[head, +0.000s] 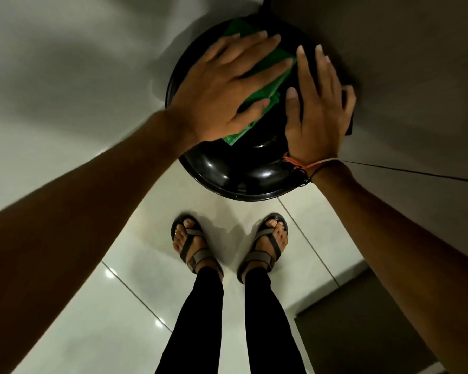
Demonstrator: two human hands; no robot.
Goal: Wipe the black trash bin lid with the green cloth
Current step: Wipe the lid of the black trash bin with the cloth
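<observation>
The left hand (pixel 227 87) lies flat with fingers spread, pressing down on the green cloth (pixel 268 85). The right hand (pixel 316 109) is flat and open too, resting just beside the cloth on the black trash bin lid (pixel 227 168). The cloth sits on top of the round shiny lid. The bin stands in a corner by the wall (pixel 65 63). Two feet in sandals (pixel 192 244) stand on the white tile floor (pixel 106 306) below.

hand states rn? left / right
Left hand: open, flat, pressing the green cloth onto the black lid.
Right hand: open, fingers spread, resting bare on the lid, holding nothing.
</observation>
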